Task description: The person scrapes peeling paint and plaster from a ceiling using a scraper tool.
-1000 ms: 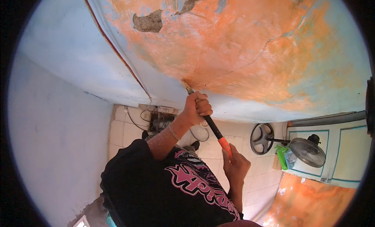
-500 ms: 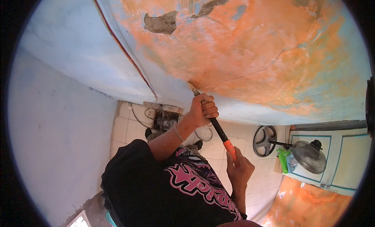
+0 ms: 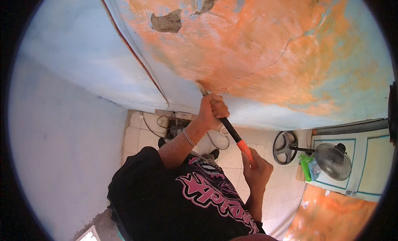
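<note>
My left hand is wrapped round the black upper part of a long-handled scraper, close to its head. Lower down, the fingers of my right hand grip the orange end of the handle. The tool's narrow head touches the wall, at the border between orange and pale blue paint. Its exact blade shape is too small to make out. The handle slants from upper left to lower right in front of my black shirt.
Grey bare patches and a thin crack mark the wall. A reddish-brown pipe runs down at the left. On the tiled floor lie a dark box with cables near my feet. A fan stands at right beside a green bag.
The scraper's head and my left hand have shifted slightly up and left along the wall. My right hand has moved slightly right; both grips stay closed. The view has shifted a little.
</note>
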A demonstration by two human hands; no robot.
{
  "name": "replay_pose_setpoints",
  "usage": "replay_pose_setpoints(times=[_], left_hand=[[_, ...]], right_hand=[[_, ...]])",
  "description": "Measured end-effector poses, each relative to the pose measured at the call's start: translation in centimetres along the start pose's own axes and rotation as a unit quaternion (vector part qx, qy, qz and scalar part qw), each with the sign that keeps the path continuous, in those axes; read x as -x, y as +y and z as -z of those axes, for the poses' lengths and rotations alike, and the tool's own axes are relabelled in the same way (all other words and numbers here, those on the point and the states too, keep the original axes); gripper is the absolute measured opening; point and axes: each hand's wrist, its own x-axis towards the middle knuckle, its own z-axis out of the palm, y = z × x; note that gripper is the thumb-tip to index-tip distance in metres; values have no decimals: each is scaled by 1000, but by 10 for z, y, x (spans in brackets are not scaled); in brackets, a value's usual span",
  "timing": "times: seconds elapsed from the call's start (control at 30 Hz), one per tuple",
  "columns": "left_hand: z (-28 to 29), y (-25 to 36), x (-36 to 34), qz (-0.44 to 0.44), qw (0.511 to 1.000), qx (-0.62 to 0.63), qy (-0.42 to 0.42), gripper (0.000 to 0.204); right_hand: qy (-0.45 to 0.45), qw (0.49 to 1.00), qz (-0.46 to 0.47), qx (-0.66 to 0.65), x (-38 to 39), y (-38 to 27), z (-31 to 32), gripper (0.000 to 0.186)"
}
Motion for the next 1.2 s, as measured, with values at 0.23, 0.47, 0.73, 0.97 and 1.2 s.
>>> replay_pose_setpoints(times=[0.23, 0.47, 0.73, 0.97, 1.2], left_hand=[[12, 15, 1, 8, 999, 7, -40, 38], [6, 40, 18, -29, 999, -5, -23, 39], [-4, 5, 9, 19, 998, 1, -67, 41], [13, 45, 20, -22, 997, 15, -66, 36], [-6, 4, 13, 35, 998, 15, -51, 37]], right_hand=[[-13, 1000, 1, -6, 3, -5, -5, 23], [-28, 999, 21, -23, -10, -11, -20, 21], [-44, 998, 8, 32, 1, -1, 7, 22], [-57, 998, 26, 8, -12, -21, -18, 23], [-39, 998, -21, 33, 12, -12, 8, 20]])
